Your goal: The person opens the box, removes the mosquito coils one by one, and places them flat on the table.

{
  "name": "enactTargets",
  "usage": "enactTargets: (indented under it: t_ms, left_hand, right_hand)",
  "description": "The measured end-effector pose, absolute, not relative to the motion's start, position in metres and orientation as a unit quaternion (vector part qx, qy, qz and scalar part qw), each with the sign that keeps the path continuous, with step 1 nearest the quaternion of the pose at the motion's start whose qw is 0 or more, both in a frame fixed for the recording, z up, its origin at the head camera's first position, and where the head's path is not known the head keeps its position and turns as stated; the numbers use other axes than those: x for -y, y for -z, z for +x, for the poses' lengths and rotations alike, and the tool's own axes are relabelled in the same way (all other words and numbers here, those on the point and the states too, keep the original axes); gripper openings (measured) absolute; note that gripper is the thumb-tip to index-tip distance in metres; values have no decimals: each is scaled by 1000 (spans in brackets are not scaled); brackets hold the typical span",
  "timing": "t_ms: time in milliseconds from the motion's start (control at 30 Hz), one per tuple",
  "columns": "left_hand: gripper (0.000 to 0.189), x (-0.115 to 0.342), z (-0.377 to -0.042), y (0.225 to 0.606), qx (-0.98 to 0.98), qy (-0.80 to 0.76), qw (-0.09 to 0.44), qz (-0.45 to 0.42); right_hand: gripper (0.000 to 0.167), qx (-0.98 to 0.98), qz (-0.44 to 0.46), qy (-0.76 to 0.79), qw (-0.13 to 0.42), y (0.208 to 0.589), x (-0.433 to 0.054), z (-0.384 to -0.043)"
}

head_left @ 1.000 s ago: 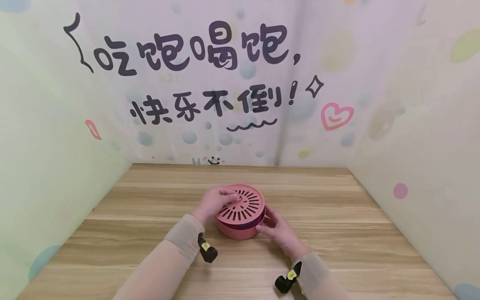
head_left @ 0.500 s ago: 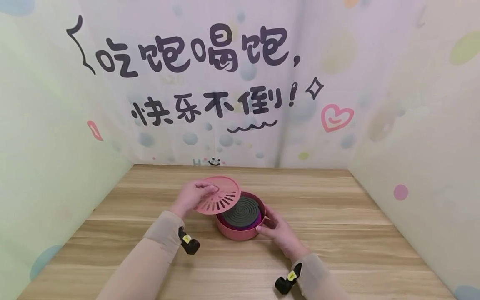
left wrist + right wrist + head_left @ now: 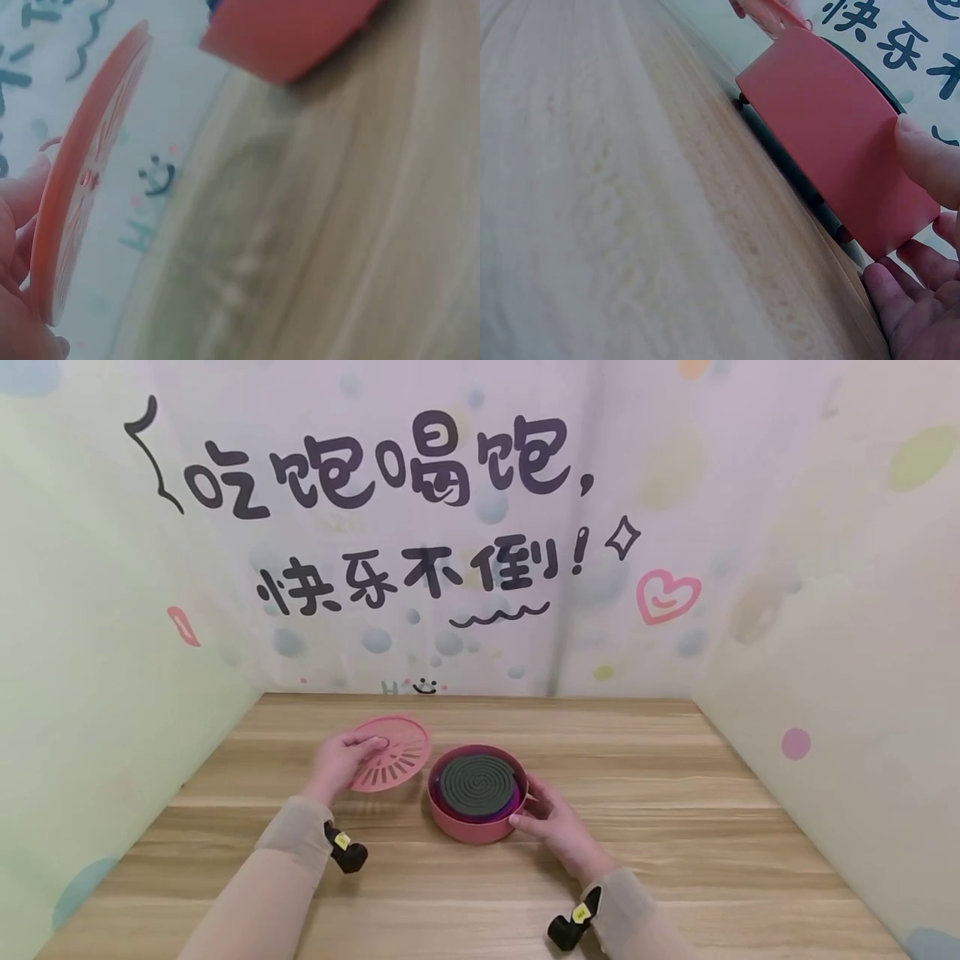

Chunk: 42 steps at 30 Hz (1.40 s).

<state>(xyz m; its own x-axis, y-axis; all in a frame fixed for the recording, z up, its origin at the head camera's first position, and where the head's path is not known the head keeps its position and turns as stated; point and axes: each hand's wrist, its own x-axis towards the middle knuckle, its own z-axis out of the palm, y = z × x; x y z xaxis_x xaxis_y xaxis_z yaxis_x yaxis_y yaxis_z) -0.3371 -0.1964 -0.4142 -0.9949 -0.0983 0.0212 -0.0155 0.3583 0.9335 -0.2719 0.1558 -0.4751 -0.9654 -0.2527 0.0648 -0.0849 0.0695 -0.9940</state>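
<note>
In the head view my left hand (image 3: 337, 764) pinches a pink slotted lid (image 3: 401, 760) near its centre and holds it tilted above the table. The left wrist view shows this lid (image 3: 82, 169) edge-on, with a thin ring by the fingers. To its right stands the round pink mosquito coil holder (image 3: 468, 833), uncovered. A dark green spiral mosquito coil (image 3: 477, 785) lies inside it, over something purple. My right hand (image 3: 558, 827) grips the holder's right side. In the right wrist view, thumb and fingers hold the holder's wall (image 3: 825, 135), and small feet show below it.
The wood-grain table (image 3: 420, 893) runs back to a printed wall sheet (image 3: 480, 643), with pale side walls left and right. Black wrist cameras (image 3: 348, 856) sit on both sleeves.
My left hand has lifted the lid off the holder and carried it left, exposing the mosquito coil. The right hand stays on the holder's side, nearly unmoved.
</note>
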Motion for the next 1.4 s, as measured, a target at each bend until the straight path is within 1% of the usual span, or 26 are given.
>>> enactTargets:
  t_ms: [233, 400, 600, 733, 933, 1233, 1400]
  left_hand:
    - [38, 209, -333, 430, 842, 535, 54, 47]
    - [37, 213, -330, 438, 853, 516, 50, 55]
    - [39, 219, -331, 452, 855, 512, 35, 75]
    - [38, 222, -332, 458, 860, 504, 45, 70]
    - [33, 223, -335, 462, 870, 486, 60, 59]
    - [32, 224, -334, 464, 881, 468, 55, 53]
    - [36, 225, -335, 465, 888, 454, 44, 56]
  right_hand:
    - [81, -727, -106, 675, 65, 475, -156, -272]
    - [83, -724, -109, 678, 66, 475, -156, -271]
    - [80, -723, -117, 678, 67, 476, -156, -271]
    - [79, -724, -117, 677, 65, 477, -156, -271]
    - [79, -725, -112, 677, 65, 477, -157, -271]
    - [80, -722, -115, 679, 67, 476, -157, -271]
    - [80, -723, -116, 678, 67, 476, -157, -271]
